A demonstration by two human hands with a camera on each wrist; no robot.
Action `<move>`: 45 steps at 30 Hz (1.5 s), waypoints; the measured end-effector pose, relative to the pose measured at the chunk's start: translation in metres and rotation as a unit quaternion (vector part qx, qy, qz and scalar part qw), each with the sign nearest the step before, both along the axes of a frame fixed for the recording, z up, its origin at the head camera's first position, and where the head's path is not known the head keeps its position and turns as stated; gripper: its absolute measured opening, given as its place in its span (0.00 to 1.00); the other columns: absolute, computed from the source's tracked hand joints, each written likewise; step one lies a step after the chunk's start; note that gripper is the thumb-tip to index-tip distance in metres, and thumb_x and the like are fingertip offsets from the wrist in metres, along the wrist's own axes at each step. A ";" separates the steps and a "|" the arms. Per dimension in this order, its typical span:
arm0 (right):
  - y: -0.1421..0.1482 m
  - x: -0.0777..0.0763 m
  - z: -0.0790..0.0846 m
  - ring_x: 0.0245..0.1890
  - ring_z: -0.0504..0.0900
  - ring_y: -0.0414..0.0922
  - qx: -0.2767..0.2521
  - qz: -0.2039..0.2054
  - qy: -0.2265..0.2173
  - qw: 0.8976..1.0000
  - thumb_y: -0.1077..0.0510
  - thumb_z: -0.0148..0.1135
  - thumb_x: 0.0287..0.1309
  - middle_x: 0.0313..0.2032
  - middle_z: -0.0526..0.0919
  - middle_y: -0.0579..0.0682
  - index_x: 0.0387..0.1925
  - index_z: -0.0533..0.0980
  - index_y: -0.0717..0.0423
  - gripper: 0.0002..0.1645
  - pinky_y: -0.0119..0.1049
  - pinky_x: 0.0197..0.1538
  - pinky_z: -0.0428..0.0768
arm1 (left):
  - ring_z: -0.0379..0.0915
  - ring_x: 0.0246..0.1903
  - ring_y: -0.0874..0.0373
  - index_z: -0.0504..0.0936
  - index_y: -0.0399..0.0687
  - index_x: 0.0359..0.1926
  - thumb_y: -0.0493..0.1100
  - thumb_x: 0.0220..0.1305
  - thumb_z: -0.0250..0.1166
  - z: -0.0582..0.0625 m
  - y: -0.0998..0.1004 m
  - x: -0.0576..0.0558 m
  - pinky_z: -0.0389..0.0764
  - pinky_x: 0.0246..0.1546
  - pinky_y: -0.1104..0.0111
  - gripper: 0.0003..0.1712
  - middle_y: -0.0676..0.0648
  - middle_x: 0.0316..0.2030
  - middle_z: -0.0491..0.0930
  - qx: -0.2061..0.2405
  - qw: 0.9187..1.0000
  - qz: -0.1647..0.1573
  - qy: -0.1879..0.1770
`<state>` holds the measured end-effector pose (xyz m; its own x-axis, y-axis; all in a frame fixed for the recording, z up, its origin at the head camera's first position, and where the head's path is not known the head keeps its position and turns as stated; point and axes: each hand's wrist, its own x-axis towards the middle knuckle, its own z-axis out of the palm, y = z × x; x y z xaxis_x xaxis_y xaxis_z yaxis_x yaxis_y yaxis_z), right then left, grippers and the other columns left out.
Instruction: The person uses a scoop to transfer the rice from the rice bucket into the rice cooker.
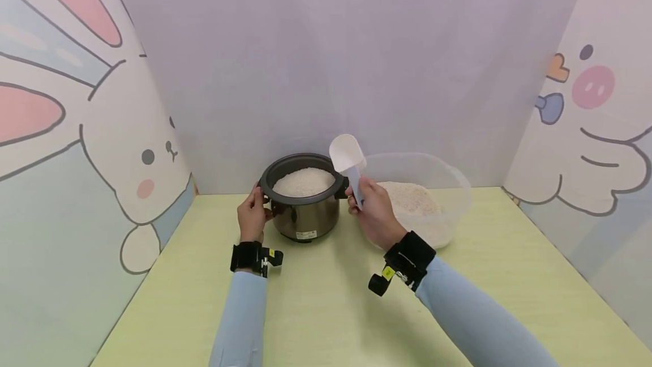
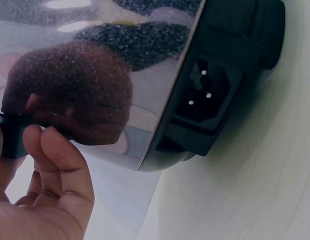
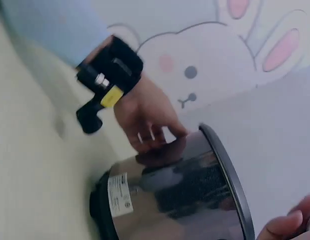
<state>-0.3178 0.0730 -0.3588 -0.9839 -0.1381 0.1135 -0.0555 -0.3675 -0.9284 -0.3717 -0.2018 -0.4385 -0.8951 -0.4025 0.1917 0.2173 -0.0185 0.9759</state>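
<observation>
A dark metallic rice cooker (image 1: 316, 217) stands lidless at the back of the table, with white rice (image 1: 304, 182) inside it. My left hand (image 1: 251, 217) grips its left side handle, and in the left wrist view the fingers (image 2: 64, 150) curl at that black handle. Beside the cooker's right rim, my right hand (image 1: 376, 214) holds a measuring scoop (image 1: 346, 153) by its pale blue handle. The scoop's white bowl is raised and tilted, overlapping the right edge of the cooker in the head view.
Right of the cooker sits a clear plastic tub (image 1: 460, 186) with rice grains (image 1: 410, 197), partly hidden by the right hand. Low on the cooker's side is a power socket (image 2: 205, 95). A pale curtain (image 1: 346, 61) hangs behind the green table (image 1: 316, 310); cartoon panels flank it.
</observation>
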 end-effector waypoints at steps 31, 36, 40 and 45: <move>0.002 0.049 -0.083 0.49 0.84 0.51 0.045 0.177 -0.042 0.982 0.70 0.50 0.75 0.48 0.79 0.60 0.66 0.53 0.73 0.26 0.54 0.59 0.81 | 0.71 0.20 0.63 0.77 0.58 0.70 0.60 0.76 0.55 -0.006 -0.001 -0.008 0.83 0.25 0.74 0.28 0.46 0.38 0.78 -0.005 1.000 0.005 0.001; 0.003 0.052 -0.090 0.49 0.85 0.53 0.037 0.180 -0.072 0.980 0.69 0.49 0.75 0.47 0.80 0.60 0.67 0.52 0.74 0.26 0.54 0.60 0.80 | 0.71 0.19 0.63 0.77 0.57 0.70 0.59 0.76 0.55 -0.006 -0.001 -0.008 0.83 0.25 0.74 0.27 0.43 0.38 0.78 0.001 1.000 0.005 0.001; 0.002 0.052 -0.095 0.47 0.85 0.51 0.039 0.180 -0.093 0.978 0.69 0.47 0.76 0.48 0.79 0.59 0.68 0.51 0.75 0.27 0.51 0.59 0.81 | 0.71 0.20 0.63 0.78 0.57 0.69 0.59 0.76 0.55 -0.006 0.000 -0.007 0.83 0.26 0.74 0.27 0.44 0.38 0.78 0.002 1.000 0.002 -0.001; 0.001 0.052 -0.098 0.44 0.83 0.49 0.043 0.174 -0.103 0.978 0.68 0.43 0.76 0.46 0.76 0.58 0.69 0.51 0.75 0.26 0.45 0.55 0.83 | 0.71 0.20 0.63 0.79 0.57 0.69 0.60 0.76 0.55 -0.007 -0.001 -0.007 0.83 0.26 0.73 0.27 0.43 0.40 0.79 -0.004 1.000 0.005 -0.001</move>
<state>-0.2662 0.0736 -0.4571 -0.8768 -0.4685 -0.1085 0.2496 -0.2505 -0.9354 -0.3792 -0.2027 -0.4456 -0.8916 -0.4096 0.1933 0.2156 -0.0086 0.9764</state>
